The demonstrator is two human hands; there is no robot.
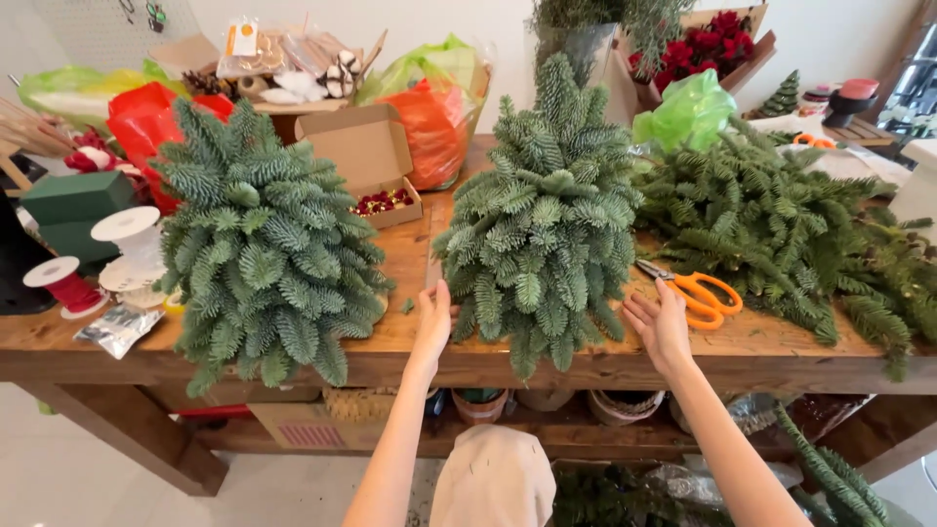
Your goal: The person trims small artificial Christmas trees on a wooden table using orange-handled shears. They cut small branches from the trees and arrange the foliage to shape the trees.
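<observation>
Orange scissors (701, 295) lie beside loose fir branches (781, 224).

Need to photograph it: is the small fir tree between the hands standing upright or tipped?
Upright. The fir tree stands on the wooden table, tip pointing up, left hand and right hand at its base.

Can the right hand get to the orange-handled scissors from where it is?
Probably yes. The right hand rests open at the fir tree's lower edge, and the scissors lie on the wooden table just to its right, with nothing between them.
</observation>
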